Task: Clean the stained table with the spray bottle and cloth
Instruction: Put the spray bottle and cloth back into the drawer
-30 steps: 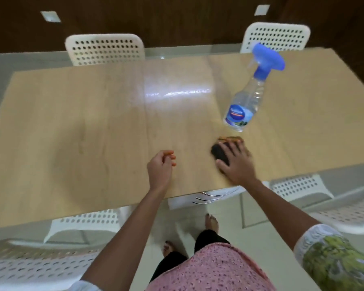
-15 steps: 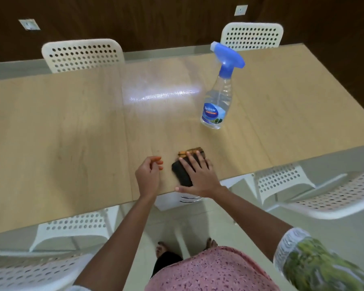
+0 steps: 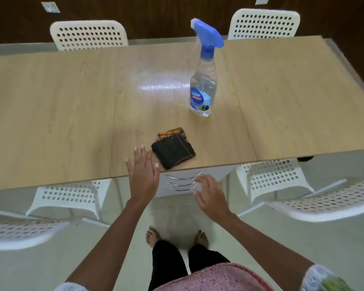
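Note:
A folded dark cloth [image 3: 173, 153] with an orange patterned edge lies near the front edge of the light wooden table [image 3: 72, 106]. Behind it stands a clear spray bottle [image 3: 203, 85] with a blue trigger head, upright. My left hand [image 3: 143, 171] is flat and spread at the table's front edge, just left of the cloth, holding nothing. Off the table, below its edge and in front of the cloth, my right hand [image 3: 210, 194] hovers with its fingers apart and empty.
White perforated chairs stand at the far side [image 3: 88, 34] [image 3: 263, 23] and at the near side [image 3: 67, 198] [image 3: 275, 179], with more at the lower left and right. A white drawer unit [image 3: 185, 181] sits under the table. My bare feet stand on the pale floor.
My right hand has let go of the cloth and pulled back off the table. My left hand has opened from a loose fist to flat fingers. The cloth and bottle stay put.

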